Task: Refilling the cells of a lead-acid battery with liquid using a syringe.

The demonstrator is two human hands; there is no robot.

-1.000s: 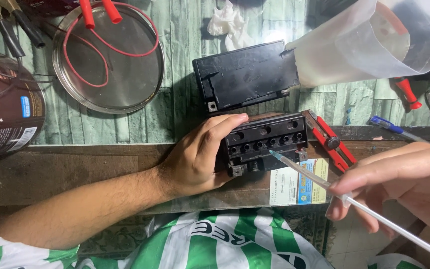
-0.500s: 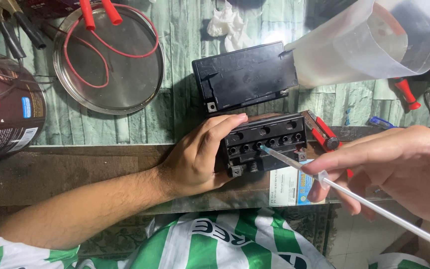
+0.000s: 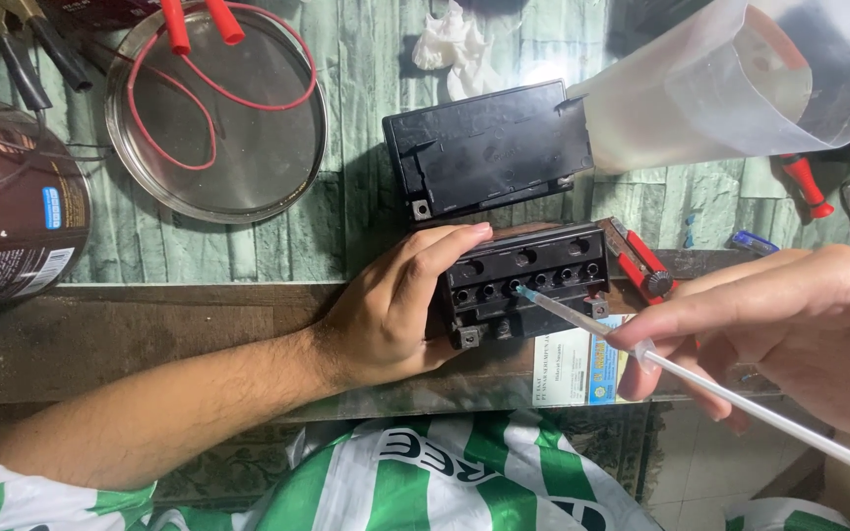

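A small black battery (image 3: 528, 278) with a row of open round filler holes lies on the wooden bench edge. My left hand (image 3: 395, 305) grips its left end, fingers over the top. My right hand (image 3: 789, 329) pinches a long clear syringe-like dropper (image 3: 641, 349); its thin tip sits at one of the middle holes. A second black battery case (image 3: 489, 147) lies just behind, on the green surface.
A clear plastic jug (image 3: 740, 84) lies on its side at the back right. A round metal tray (image 3: 216, 118) holds red wire leads. A dark tin (image 3: 7, 221) stands at left. A red cutter (image 3: 646, 270), a printed card (image 3: 577, 369) and crumpled tissue (image 3: 455, 49) lie around the battery.
My right hand moved left with the dropper, bringing its tip from beside the battery's right end onto a middle filler hole. My left hand stayed put.
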